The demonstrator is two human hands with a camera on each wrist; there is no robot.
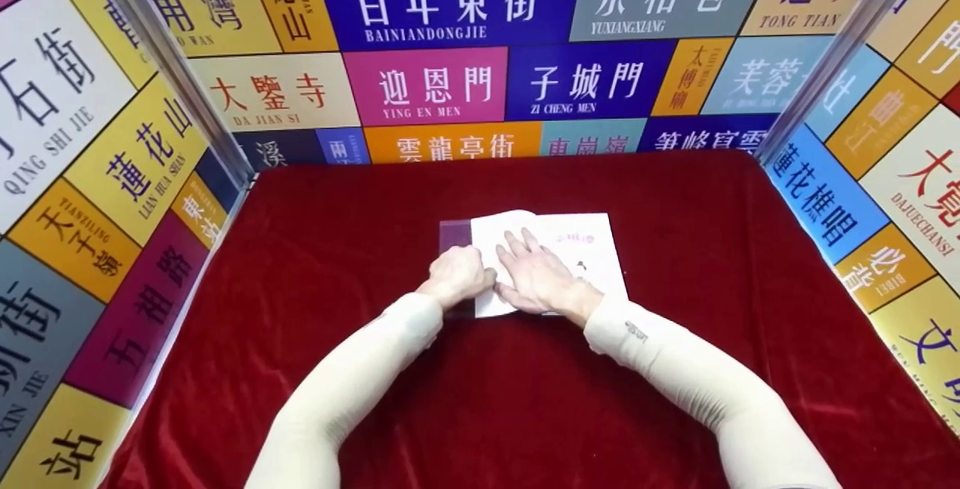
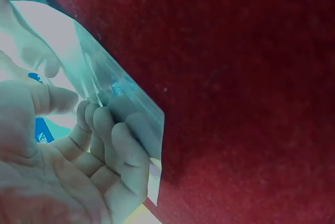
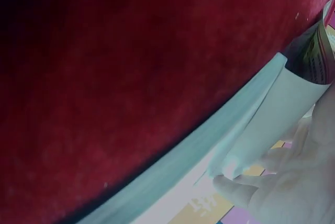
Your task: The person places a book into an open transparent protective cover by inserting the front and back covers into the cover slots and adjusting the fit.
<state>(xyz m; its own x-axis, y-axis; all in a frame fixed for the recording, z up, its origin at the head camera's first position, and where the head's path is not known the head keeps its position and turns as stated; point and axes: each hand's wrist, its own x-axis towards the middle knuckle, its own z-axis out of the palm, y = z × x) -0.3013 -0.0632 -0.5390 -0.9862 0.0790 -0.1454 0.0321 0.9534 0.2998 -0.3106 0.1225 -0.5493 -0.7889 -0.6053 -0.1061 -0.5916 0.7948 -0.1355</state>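
A thin white booklet (image 1: 581, 249) lies on the red velvet table (image 1: 480, 399), inside a clear plastic sleeve (image 1: 454, 235) that juts past its left edge. My left hand (image 1: 459, 277) is curled at that left edge. In the left wrist view its thumb and fingers (image 2: 97, 122) pinch the clear plastic sleeve (image 2: 141, 111). My right hand (image 1: 529, 264) lies flat on the booklet with straight fingers and presses it down. The right wrist view shows the booklet (image 3: 246, 130) from its edge, a sheet bowed up, with my right hand (image 3: 285, 187) beside it.
Panels printed with colourful street signs wall the table in on the left (image 1: 90, 196), back (image 1: 480, 54) and right (image 1: 885, 159). Red cloth stretches all round the booklet. Both forearms wear pale sleeves (image 1: 675, 361).
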